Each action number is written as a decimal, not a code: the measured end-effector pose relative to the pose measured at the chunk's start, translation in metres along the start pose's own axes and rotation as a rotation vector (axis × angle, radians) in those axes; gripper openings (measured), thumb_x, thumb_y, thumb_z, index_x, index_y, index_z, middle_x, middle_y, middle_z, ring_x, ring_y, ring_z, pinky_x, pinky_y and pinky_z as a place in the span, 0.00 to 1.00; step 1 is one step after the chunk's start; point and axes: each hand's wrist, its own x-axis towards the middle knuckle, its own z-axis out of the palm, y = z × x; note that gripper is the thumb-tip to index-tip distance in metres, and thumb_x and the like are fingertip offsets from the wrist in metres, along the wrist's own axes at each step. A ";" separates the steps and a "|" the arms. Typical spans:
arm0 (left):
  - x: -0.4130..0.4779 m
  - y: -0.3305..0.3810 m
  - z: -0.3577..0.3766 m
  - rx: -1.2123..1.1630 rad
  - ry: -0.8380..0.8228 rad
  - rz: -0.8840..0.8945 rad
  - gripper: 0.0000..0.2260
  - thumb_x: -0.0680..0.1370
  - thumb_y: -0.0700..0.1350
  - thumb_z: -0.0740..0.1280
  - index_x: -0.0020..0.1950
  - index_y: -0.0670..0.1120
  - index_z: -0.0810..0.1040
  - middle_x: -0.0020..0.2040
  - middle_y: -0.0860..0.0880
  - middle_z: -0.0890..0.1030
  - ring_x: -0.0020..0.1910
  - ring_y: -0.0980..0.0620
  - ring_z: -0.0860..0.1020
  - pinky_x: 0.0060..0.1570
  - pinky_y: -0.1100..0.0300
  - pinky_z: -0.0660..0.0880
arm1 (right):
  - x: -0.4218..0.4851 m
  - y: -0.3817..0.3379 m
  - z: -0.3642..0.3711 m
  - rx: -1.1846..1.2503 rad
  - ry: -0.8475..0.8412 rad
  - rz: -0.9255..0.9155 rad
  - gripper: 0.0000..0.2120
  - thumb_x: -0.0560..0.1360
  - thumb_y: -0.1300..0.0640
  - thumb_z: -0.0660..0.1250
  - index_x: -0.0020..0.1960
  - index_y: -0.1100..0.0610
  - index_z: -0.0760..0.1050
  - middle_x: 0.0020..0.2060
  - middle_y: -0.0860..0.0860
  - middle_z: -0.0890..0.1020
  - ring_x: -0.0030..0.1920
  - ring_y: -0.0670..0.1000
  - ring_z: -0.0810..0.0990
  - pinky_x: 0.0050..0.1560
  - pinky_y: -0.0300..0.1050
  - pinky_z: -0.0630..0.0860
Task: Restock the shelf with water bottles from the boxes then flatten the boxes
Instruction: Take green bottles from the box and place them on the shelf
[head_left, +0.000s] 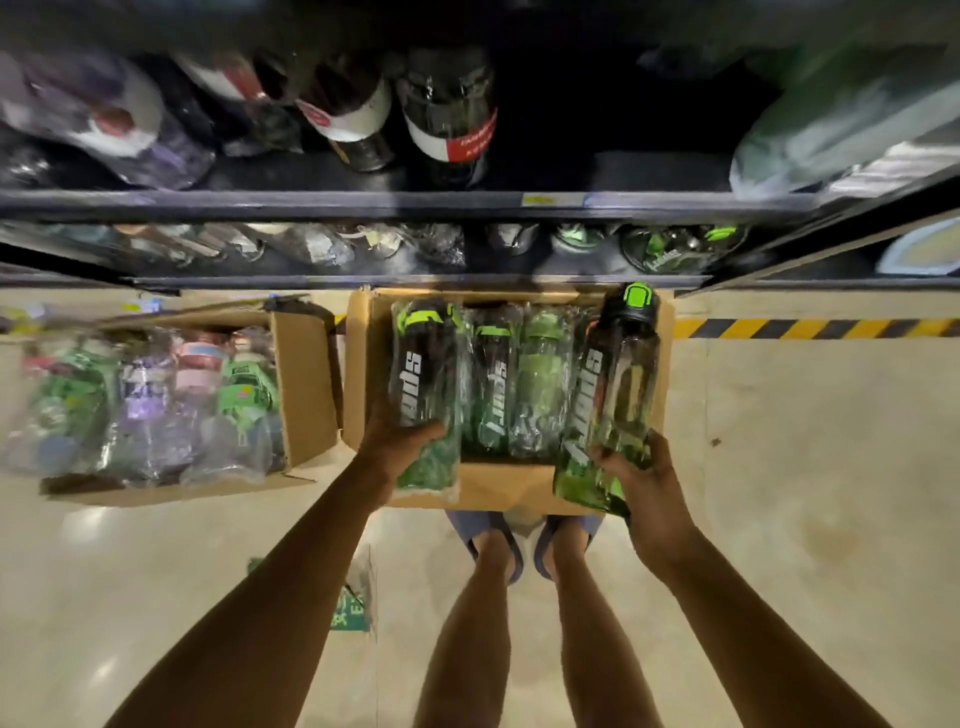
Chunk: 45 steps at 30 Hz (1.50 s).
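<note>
An open cardboard box (358, 374) stands on the floor right under the shelf (363, 205), with several green and black sport bottles in clear wrap lying in it. My left hand (402, 441) grips the base of a wrapped bottle (423, 364) at the box's left side. My right hand (644, 478) grips the base of another bottle (615, 395), whose green and black lid points toward the shelf, over the box's right side. Dark bottles with red and white labels (447, 119) stand on the upper shelf, and more bottles (670, 249) show on the level below.
A second open box (306, 389) at the left holds several wrapped purple, pink and green bottles. My legs and blue slippers (491, 540) stand just behind the middle box. Yellow-black hazard tape (810, 328) runs along the floor at the right. A green floor sticker (353, 608) lies near my left leg.
</note>
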 end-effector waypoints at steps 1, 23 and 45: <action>-0.029 0.012 -0.004 -0.001 0.019 0.025 0.30 0.72 0.36 0.78 0.69 0.48 0.69 0.55 0.51 0.79 0.52 0.53 0.81 0.40 0.63 0.81 | -0.024 -0.011 -0.005 0.067 -0.027 0.019 0.22 0.77 0.68 0.71 0.65 0.49 0.72 0.54 0.53 0.86 0.50 0.55 0.88 0.45 0.54 0.86; -0.565 0.155 -0.051 -0.281 0.014 0.653 0.42 0.67 0.48 0.84 0.74 0.63 0.66 0.73 0.62 0.72 0.74 0.52 0.71 0.64 0.52 0.77 | -0.480 -0.205 -0.112 0.175 -0.704 -0.340 0.46 0.59 0.44 0.86 0.73 0.48 0.73 0.67 0.58 0.81 0.62 0.61 0.83 0.52 0.58 0.84; -0.631 0.328 -0.219 -0.256 0.136 1.184 0.46 0.74 0.40 0.78 0.80 0.60 0.52 0.72 0.69 0.55 0.73 0.67 0.55 0.72 0.61 0.59 | -0.552 -0.358 0.079 0.070 -0.671 -0.883 0.60 0.51 0.41 0.88 0.79 0.44 0.64 0.75 0.53 0.74 0.72 0.59 0.75 0.73 0.66 0.70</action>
